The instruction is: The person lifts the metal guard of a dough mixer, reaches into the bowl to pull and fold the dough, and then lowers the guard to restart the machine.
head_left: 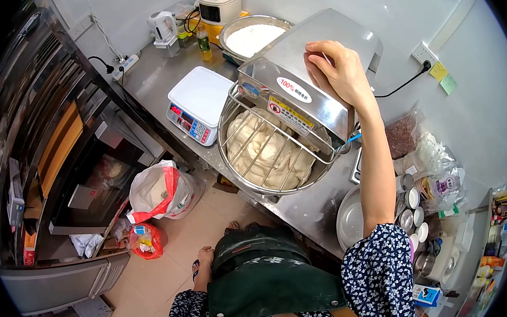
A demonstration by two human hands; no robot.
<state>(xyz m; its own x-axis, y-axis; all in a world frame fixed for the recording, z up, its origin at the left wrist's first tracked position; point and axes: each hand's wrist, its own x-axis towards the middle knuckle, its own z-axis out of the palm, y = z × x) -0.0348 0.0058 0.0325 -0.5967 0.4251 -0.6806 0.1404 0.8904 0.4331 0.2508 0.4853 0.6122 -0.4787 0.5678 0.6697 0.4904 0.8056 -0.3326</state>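
Right hand: the right hand (337, 68) rested on top of the tilted head of the mixer (286, 75), arm stretched up from a flowered sleeve (378, 268).
Fingers: they were together and curled, tips pressed to the metal top; whether they closed on anything under them could not be told.
Left hand: it was out of view.
Mixer: it stood on the steel counter (152, 77), straight ahead of the person, its labelled front face above the mixing bowl (221, 146).
Dough: a pale lump of dough (265, 151) filled the mixing bowl, under the bars of a wire guard (243, 102).
Scale: a white scale (201, 94) sat just left of the mixing bowl, near its rim.
Behind the mixer: a metal basin (224, 38) held flour (253, 38); a small bottle (204, 43) stood just beside it, and a kettle (163, 27) further left.
Right of the mixer: a plug sat in a wall socket (424, 54), and jars and packets crowded the counter end.
Floor: a white and red bag (161, 192) and a smaller red bag (147, 241) lay near the oven (76, 172).
Person: a dark green apron (269, 276) covered the front.
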